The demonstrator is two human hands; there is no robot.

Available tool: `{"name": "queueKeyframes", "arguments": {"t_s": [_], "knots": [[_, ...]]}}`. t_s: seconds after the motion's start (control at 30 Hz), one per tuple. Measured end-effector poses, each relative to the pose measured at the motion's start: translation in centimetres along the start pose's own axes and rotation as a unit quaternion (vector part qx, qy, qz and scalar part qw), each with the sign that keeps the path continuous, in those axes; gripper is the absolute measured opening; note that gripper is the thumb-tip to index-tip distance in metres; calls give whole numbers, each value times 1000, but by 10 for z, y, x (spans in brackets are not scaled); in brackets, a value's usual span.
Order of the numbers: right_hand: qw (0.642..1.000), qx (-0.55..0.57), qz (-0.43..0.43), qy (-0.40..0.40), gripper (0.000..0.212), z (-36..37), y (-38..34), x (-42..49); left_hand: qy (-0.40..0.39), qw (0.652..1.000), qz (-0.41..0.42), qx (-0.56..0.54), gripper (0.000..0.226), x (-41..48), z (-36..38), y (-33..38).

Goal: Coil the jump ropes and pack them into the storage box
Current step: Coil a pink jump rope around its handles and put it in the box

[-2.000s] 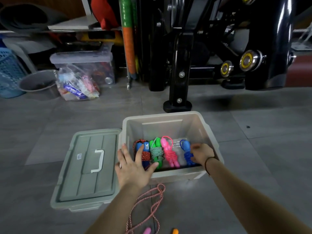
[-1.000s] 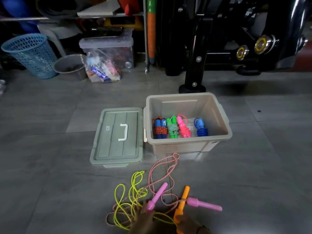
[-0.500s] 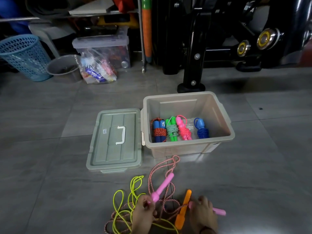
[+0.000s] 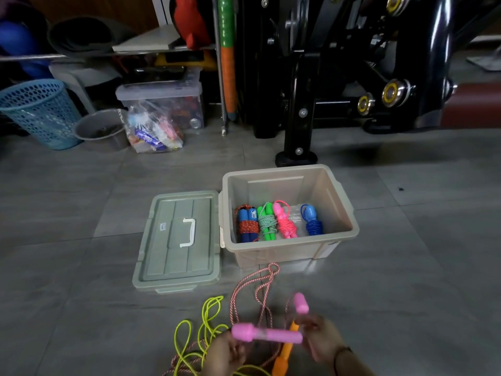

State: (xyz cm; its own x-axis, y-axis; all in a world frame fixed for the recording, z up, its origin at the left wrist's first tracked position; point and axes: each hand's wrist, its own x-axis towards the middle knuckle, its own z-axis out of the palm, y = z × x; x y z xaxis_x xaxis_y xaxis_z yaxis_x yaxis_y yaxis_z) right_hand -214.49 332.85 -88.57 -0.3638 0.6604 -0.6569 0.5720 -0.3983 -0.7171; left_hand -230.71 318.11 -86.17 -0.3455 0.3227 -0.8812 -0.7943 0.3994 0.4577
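Item: pink-handled rope (image 4: 252, 291), loose on the floor before the box (image 4: 344, 202), which holds four coiled ropes. Left hand (image 4: 226, 355) and right hand (image 4: 322, 340) each grip a pink handle. Risk: its cord overlaps the yellow rope (image 4: 206, 318); lifting may snag and drag both.
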Motion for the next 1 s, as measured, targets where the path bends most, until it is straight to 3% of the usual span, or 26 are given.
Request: {"name": "queueKeyframes", "arguments": {"t_s": [0.1,0.2,0.27,0.4,0.47,0.53,0.67,0.77,0.83,0.9,1.0], "knots": [[994,100,-37,8,10,-3,-68,-32,-28,997,56,-36,24,-40,17,33],[979,186,-72,-53,24,-19,-131,-73,-61,987,146,27,26,-82,37,74],[973,154,-112,-131,22,-27,-164,-116,-61,980,172,81,26,-112,50,105],[955,57,-207,-205,50,-27,-219,-196,-104,921,320,199,32,-192,67,153],[951,7,-221,-216,45,-29,-235,-231,-109,892,374,230,33,-234,65,166],[951,37,-221,-213,31,-33,-249,-258,-91,875,414,234,33,-270,59,175],[947,97,-215,-219,16,-39,-266,-302,-75,864,475,147,23,-322,47,169],[939,164,-242,-182,13,-32,-266,-314,-69,878,471,54,9,-347,35,151],[931,187,-279,-141,13,-26,-263,-317,-191,891,406,74,39,-350,31,136],[923,203,-310,-101,15,-20,-260,-315,-281,871,358,185,64,-348,33,120],[928,168,-326,-59,16,-10,-257,-315,-268,848,379,255,74,-337,49,104]]}}
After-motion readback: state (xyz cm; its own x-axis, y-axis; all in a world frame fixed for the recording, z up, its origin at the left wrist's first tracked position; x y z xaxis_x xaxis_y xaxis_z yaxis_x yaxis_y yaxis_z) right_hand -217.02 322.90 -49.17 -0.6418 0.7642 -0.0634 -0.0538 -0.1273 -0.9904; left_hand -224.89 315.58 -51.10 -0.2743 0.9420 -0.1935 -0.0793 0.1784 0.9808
